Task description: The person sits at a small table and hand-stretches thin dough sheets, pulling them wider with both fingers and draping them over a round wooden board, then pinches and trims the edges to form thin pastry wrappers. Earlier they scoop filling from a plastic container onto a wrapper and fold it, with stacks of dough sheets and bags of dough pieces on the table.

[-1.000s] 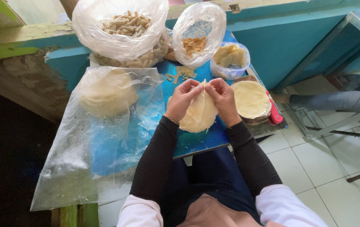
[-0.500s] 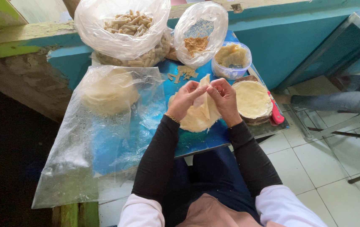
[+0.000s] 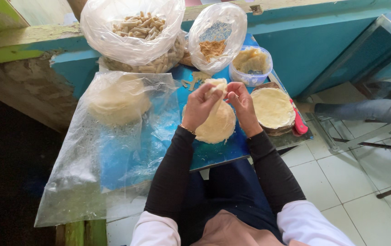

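My left hand (image 3: 201, 105) and my right hand (image 3: 242, 105) are raised together over the blue table (image 3: 213, 152), both pinching the same thin pale wrapper sheet (image 3: 217, 89), which is folded between the fingers. Just below the hands lies a round stack of pale wrappers (image 3: 217, 126). To the right of my right hand a flat round wrapper (image 3: 272, 107) rests on a dark round board.
A large clear bag (image 3: 113, 132) holding a pile of wrappers covers the table's left side. At the back stand a bag of rolled sticks (image 3: 134, 32), a bag of brown crumbs (image 3: 216, 38) and a tub of filling (image 3: 251, 64). A red handle (image 3: 299, 123) lies beside the board.
Both hands lifted the wrapper off the stack and drew closer together, folding it up between the fingers.
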Demonstrator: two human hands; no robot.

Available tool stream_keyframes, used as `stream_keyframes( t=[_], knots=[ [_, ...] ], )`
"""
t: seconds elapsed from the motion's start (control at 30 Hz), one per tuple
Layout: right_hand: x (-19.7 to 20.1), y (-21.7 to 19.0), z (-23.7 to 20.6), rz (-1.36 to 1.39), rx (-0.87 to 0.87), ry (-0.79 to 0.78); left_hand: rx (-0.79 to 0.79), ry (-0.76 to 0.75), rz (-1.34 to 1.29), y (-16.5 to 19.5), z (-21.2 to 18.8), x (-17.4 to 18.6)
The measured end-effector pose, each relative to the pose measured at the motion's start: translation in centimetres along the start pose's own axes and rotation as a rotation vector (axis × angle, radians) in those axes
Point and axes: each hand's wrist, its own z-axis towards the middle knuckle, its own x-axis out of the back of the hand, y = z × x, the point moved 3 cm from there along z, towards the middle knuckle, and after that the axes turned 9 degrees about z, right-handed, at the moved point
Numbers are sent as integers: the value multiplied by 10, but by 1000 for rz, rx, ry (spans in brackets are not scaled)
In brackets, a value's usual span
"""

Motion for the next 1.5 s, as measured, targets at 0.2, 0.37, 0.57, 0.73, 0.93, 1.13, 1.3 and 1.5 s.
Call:
stream_keyframes(
  t=[0.2, 0.37, 0.57, 0.73, 0.93, 1.13, 1.3, 1.5],
  knots=[
    [2, -2, -4, 62, -90, 75, -291, -4, 265, 21, -3, 6],
    [7, 8, -5, -36, -9, 67, 6, -69, 292, 18, -4, -2],
    [5, 12, -8, -271, 51, 188, -86, 132, 304, 15, -2, -6],
    [6, 7, -9, -256, 91, 257, -82, 293, 325, 15, -2, 8],
    [14, 11, -6, -140, 97, 306, -96, 409, 259, 11, 2, 21],
    [15, 9, -4, -17, 24, 306, -17, 306, 24, -3, 6, 21],
    [9, 6, -4, 268, -190, 99, -187, 53, -92, -3, 8, 17],
    [13, 20, -2, 320, -329, 55, -16, -112, -252, -11, 7, 14]
  ],
)
